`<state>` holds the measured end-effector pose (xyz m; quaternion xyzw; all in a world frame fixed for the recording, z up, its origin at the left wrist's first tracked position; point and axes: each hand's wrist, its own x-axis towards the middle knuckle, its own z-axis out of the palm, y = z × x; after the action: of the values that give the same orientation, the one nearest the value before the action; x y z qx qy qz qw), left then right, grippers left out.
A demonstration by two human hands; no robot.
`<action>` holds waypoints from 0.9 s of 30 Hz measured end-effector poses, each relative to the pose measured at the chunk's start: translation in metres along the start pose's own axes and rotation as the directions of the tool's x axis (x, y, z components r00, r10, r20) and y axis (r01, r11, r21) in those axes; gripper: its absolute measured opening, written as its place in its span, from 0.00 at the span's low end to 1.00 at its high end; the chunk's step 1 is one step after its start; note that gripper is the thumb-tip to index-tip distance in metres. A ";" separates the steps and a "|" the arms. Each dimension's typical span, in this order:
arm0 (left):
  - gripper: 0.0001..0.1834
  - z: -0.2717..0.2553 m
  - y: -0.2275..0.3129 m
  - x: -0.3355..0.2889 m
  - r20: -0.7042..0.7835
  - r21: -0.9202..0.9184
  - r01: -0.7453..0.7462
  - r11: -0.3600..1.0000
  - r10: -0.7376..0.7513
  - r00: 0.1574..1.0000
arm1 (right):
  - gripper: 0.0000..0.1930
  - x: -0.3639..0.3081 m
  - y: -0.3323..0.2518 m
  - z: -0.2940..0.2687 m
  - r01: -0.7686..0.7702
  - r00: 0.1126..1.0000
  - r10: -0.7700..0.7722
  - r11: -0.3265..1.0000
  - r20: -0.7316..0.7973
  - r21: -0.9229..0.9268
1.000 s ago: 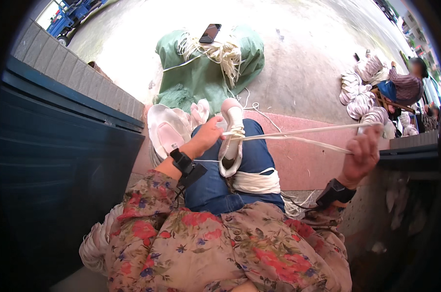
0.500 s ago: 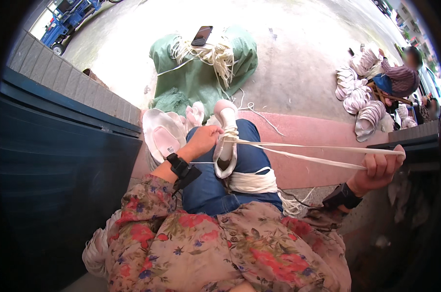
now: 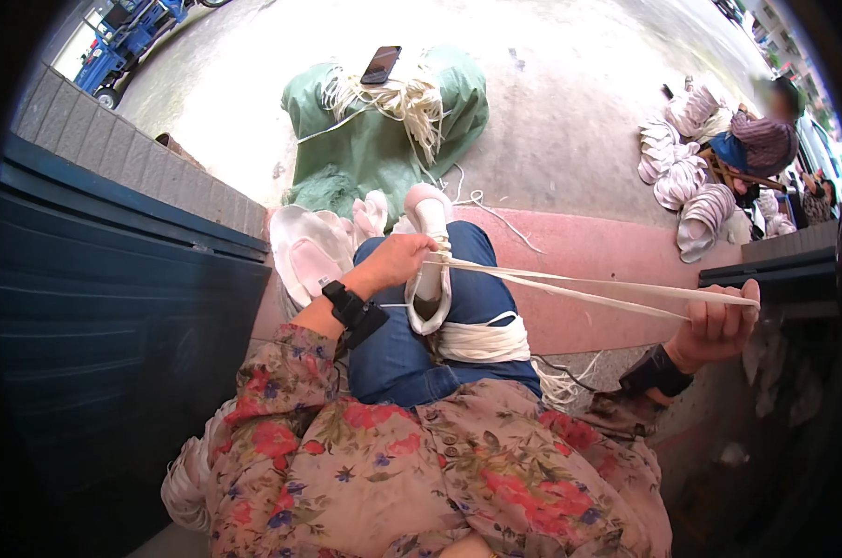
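Pale cream cord strips (image 3: 570, 284) stretched taut across the lap, running from the white shoe sole (image 3: 430, 265) out to the right. Left hand (image 3: 404, 258) clamped at the sole's middle, grip pinching the strips where they wrap round it. Right hand (image 3: 718, 321) far out to the side, fingers curled shut on the strips' other end. Sole propped upright on the blue denim knee (image 3: 467, 307), a thick coil of the same cream strips (image 3: 481, 339) wound just below it. Black wristbands on both wrists, floral sleeves beneath. Just left of the knee, a pile of white and pink soles (image 3: 309, 251), touching the leg. Beyond, on the concrete floor, a green sack (image 3: 374, 149) topped with a loose bundle of cream strips (image 3: 407, 98) and a dark phone (image 3: 381, 63). Dark blue wall panel (image 3: 114, 307) crowding the left. Far right, another person (image 3: 760, 139) seated among stacked white soles (image 3: 690, 181), well apart. Nothing between the two hands blocking the taut strips.
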<state>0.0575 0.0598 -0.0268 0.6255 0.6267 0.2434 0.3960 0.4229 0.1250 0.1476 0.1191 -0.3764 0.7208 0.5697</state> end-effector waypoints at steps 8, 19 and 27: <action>0.09 -0.010 -0.001 0.020 0.435 -0.059 0.213 0.975 -0.167 0.885 | 0.06 0.005 0.001 0.004 -0.035 0.998 0.042 0.985 0.040 -0.171; 0.12 -0.079 0.031 -0.035 0.146 -0.420 -0.045 0.907 0.116 0.982 | 0.16 -0.003 0.124 -0.034 -0.709 0.526 0.486 0.704 -0.698 -0.043; 0.11 -0.234 0.027 -0.135 -0.531 -0.816 -0.468 0.339 -0.122 0.839 | 0.08 -0.128 0.276 -0.052 -0.702 -0.255 0.887 0.105 -0.386 0.704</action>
<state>-0.1268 -0.0250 0.1534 0.2680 0.3826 0.7497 0.4688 0.2263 0.0480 -0.0769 -0.4319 0.0202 0.9015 0.0182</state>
